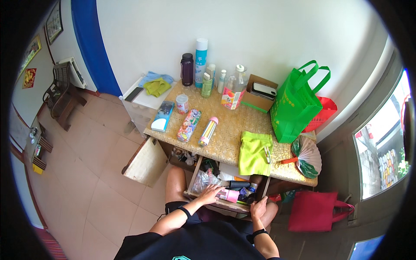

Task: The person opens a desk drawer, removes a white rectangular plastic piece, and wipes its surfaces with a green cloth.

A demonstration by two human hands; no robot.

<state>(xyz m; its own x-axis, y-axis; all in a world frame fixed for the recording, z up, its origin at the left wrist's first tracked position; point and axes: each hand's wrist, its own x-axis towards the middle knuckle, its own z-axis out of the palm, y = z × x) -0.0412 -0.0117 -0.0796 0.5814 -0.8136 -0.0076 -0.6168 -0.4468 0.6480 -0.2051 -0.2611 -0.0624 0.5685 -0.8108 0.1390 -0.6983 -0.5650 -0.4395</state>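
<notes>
A wooden drawer (224, 205) is pulled out of the table, with a clear plastic bag (204, 180), a pink cylindrical container (230, 195), a dark cylindrical item (239, 184) and other small things inside. Over the drawer's front left part lies my left hand (210, 194), its fingers at the left end of the pink container; whether they grip it is unclear. My right hand (259, 207) has its fingers curled on the drawer's front right corner. On the tabletop above the drawer are a green cloth (255, 154), a clear tube of pencils (208, 131) and a colourful pencil case (189, 125).
Bottles, including a purple one (187, 70), line the table's back (224, 120). A green bag (294, 107) stands right, near a hand fan (305, 157). An open cabinet door (146, 162) juts out left. A red bag (312, 211) hangs at the lower right.
</notes>
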